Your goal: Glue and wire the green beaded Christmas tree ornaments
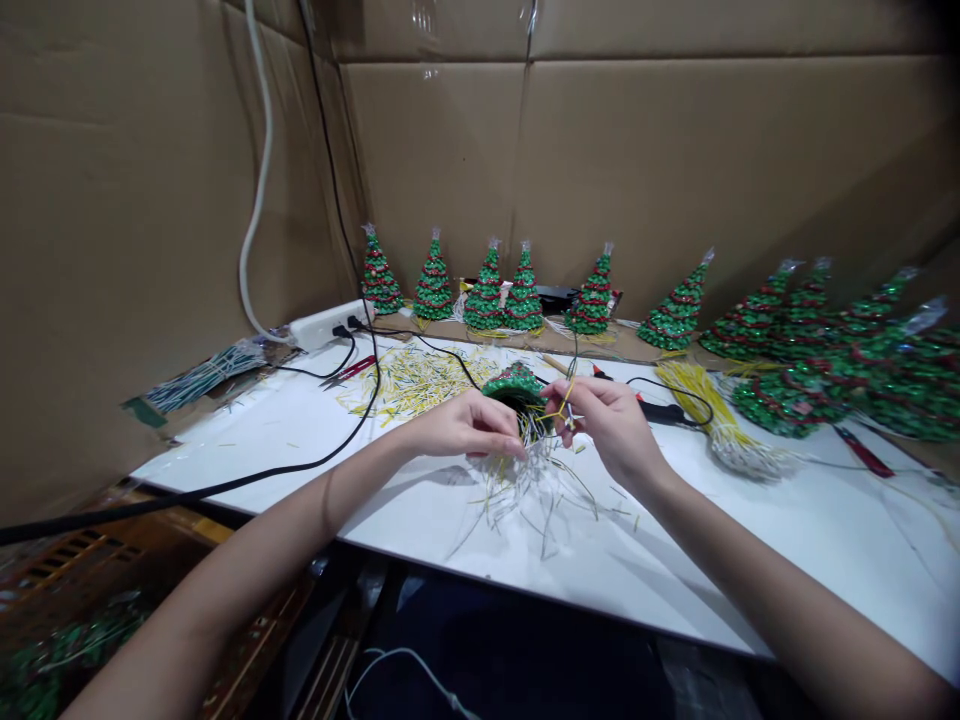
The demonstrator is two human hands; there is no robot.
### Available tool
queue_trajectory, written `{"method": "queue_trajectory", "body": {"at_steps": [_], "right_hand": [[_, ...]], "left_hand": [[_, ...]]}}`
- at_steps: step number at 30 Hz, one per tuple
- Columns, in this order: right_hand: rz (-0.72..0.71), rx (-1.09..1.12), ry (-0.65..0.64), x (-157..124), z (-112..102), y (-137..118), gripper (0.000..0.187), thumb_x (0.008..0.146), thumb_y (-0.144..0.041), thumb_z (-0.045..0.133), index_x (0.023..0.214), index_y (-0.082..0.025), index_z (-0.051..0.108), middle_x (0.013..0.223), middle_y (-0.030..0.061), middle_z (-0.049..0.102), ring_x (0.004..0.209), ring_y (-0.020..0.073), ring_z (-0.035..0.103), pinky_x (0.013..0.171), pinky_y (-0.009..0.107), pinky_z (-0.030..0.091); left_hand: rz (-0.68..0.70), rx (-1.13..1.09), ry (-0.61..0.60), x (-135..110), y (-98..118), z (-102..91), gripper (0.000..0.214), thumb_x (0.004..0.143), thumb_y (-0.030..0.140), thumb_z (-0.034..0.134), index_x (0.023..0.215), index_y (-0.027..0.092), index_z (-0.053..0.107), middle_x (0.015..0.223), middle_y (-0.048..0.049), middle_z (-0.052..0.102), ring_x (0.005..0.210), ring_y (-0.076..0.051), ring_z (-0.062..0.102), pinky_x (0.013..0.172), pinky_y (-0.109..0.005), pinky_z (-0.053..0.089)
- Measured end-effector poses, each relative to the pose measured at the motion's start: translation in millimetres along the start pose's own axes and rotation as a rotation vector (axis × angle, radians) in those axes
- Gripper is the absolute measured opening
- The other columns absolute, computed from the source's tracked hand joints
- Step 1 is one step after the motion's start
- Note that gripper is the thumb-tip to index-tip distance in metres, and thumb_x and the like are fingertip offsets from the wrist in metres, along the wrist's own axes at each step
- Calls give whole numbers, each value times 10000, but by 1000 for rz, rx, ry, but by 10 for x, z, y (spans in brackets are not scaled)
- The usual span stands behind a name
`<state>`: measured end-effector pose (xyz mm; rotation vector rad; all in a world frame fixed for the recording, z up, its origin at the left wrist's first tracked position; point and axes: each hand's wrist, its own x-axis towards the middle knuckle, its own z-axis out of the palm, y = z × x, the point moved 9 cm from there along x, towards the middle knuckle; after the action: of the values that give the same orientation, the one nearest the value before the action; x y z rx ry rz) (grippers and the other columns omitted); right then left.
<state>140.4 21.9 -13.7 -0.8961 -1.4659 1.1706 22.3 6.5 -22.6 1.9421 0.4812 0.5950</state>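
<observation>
My left hand [469, 425] grips a small green beaded Christmas tree [514, 385], tipped on its side with its open base toward me. Thin white and yellow wire leads [525, 480] hang out of the base onto the white tabletop [390, 510]. My right hand [611, 425] pinches a few yellow wire ends [568, 410] at the tree's base, fingers closed on them. Both hands meet over the middle of the table.
Several finished green trees [487, 295] stand along the cardboard back wall, and more lie heaped at right [840, 375]. Yellow wire scraps [420, 380], red snips [349, 372], a power strip [326, 325], a black cable [330, 455], a soldering iron [660, 410] and a wire bundle [720, 425] lie around.
</observation>
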Motion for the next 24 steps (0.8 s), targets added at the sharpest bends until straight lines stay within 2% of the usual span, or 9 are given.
{"method": "queue_trajectory", "body": {"at_steps": [2, 6, 9, 12, 15, 17, 24], "right_hand": [[19, 33, -3, 11, -13, 24, 283, 774, -414, 642, 723, -137, 672, 645, 20, 582, 493, 99, 512, 391, 212, 416], [58, 51, -29, 8, 12, 60, 322, 775, -460, 644, 785, -141, 689, 620, 14, 566, 488, 107, 513, 375, 213, 403], [55, 34, -54, 1, 36, 59, 306, 774, -450, 645, 782, -148, 699, 642, 20, 579, 499, 108, 518, 382, 217, 410], [25, -10, -77, -11, 68, 33, 292, 780, -437, 638, 753, -153, 703, 627, 16, 578, 500, 102, 503, 393, 216, 410], [8, -58, -105, -24, 113, 17, 313, 783, -450, 628, 745, -151, 709, 613, 17, 577, 510, 105, 501, 406, 219, 409], [4, -78, -112, -26, 129, 13, 331, 785, -465, 622, 762, -149, 718, 611, 20, 576, 518, 109, 504, 413, 223, 411], [47, -21, -73, -4, 87, 53, 325, 787, -462, 632, 797, -149, 717, 616, 13, 569, 497, 98, 498, 410, 216, 400]], "left_hand": [[-16, 5, 17, -1, -10, -30, 230, 801, 326, 656, 821, 114, 741, 717, -36, 587, 484, -38, 449, 422, -173, 335], [-21, -66, 228, -24, -29, -233, 259, 810, 356, 648, 807, 110, 729, 706, -44, 629, 426, -23, 439, 390, -165, 315], [42, -99, 301, -46, 18, -298, 243, 820, 346, 641, 791, 122, 731, 854, -89, 690, 446, -31, 500, 411, -170, 384], [79, -119, 216, -38, 64, -208, 226, 819, 332, 645, 784, 132, 744, 964, -123, 709, 489, -56, 569, 450, -186, 454], [11, -159, 30, -18, 13, -9, 230, 812, 340, 654, 861, 137, 750, 1014, -151, 709, 484, -71, 598, 425, -186, 452], [-40, -178, -46, -14, -47, 84, 251, 803, 358, 661, 882, 136, 749, 1058, -166, 699, 483, -70, 602, 423, -182, 457], [-79, -194, -124, 8, -133, 196, 264, 822, 348, 640, 917, 123, 741, 1053, -177, 694, 503, -66, 590, 451, -179, 471]]}}
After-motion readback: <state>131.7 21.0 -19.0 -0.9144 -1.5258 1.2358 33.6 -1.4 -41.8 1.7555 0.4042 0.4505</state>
